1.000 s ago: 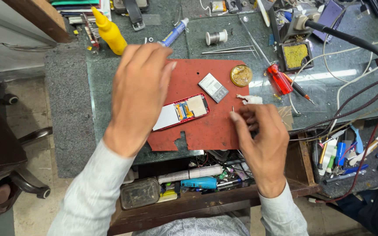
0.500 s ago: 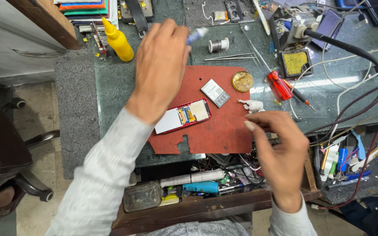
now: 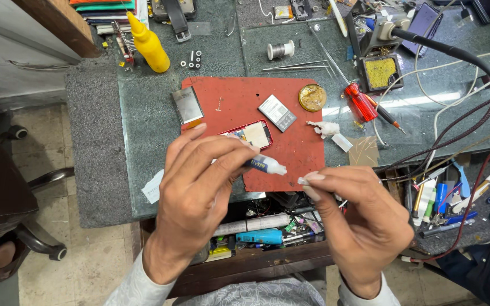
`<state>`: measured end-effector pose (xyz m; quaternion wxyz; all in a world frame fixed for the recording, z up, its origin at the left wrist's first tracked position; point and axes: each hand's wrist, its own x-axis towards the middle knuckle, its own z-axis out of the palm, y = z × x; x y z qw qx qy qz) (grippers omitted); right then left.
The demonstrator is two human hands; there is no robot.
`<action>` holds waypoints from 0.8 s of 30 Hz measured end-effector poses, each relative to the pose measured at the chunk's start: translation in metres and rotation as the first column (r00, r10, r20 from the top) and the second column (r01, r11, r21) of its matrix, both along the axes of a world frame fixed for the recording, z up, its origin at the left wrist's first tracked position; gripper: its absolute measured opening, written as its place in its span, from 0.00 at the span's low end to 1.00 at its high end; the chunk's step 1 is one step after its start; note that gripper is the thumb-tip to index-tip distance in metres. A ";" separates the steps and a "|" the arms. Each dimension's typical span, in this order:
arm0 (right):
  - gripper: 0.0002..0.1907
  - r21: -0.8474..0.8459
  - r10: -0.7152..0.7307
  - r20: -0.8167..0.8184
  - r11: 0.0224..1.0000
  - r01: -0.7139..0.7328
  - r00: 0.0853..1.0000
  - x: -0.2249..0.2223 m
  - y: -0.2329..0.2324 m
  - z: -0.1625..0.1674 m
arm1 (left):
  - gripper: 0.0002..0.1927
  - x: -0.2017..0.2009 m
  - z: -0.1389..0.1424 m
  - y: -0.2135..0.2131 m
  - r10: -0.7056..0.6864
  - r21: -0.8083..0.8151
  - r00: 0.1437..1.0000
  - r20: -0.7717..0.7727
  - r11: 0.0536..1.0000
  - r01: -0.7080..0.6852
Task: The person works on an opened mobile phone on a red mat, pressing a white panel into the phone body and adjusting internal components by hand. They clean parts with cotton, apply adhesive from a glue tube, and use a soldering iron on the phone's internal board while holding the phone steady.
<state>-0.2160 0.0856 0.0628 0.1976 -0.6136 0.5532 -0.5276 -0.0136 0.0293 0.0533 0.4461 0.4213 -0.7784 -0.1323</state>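
My left hand (image 3: 199, 187) grips a small blue and white glue tube (image 3: 265, 165), its white nozzle pointing right. My right hand (image 3: 355, 212) pinches a tiny whitish cap (image 3: 303, 181) just right of the nozzle. Both hands hover over the near edge of a red work mat (image 3: 290, 141). On the mat, partly hidden behind my left fingers, lies an opened phone with a red frame (image 3: 253, 135). A grey metal plate (image 3: 187, 105) rests at the mat's left edge, and a small grey module (image 3: 277, 113) lies near its middle.
A yellow squeeze bottle (image 3: 148, 48), a solder spool (image 3: 279, 51), tweezers (image 3: 296, 67), a round brass tin (image 3: 312, 97), a red screwdriver (image 3: 364, 105) and a soldering stand with yellow sponge (image 3: 381, 72) sit around the mat. An open drawer (image 3: 256, 232) of tools lies below; cables run at right.
My left hand reached to the far edge of the desk, took the glue tube, and brought it back over the mat. My right hand came to the nozzle. The phone and grey plate are uncovered.
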 end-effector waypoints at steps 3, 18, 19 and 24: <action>0.11 -0.057 0.026 -0.080 0.998 -0.030 0.996 0.004 -0.003 0.004 | 0.15 0.000 -0.001 0.006 0.011 -0.002 1.000 0.016 1.000 -0.011; 0.10 -0.100 0.012 -0.181 0.994 -0.031 0.983 0.005 -0.006 0.000 | 0.20 0.000 0.006 0.013 0.016 -0.035 0.997 0.075 0.999 -0.013; 0.10 -0.102 0.006 -0.189 0.994 -0.025 0.982 0.005 -0.005 -0.001 | 0.20 0.001 0.007 0.014 0.016 -0.045 0.996 0.084 0.999 -0.012; 0.09 -0.084 0.000 -0.154 0.996 -0.013 0.988 0.003 -0.003 -0.005 | 0.21 0.004 0.007 0.017 -0.012 -0.079 0.995 0.094 0.997 0.019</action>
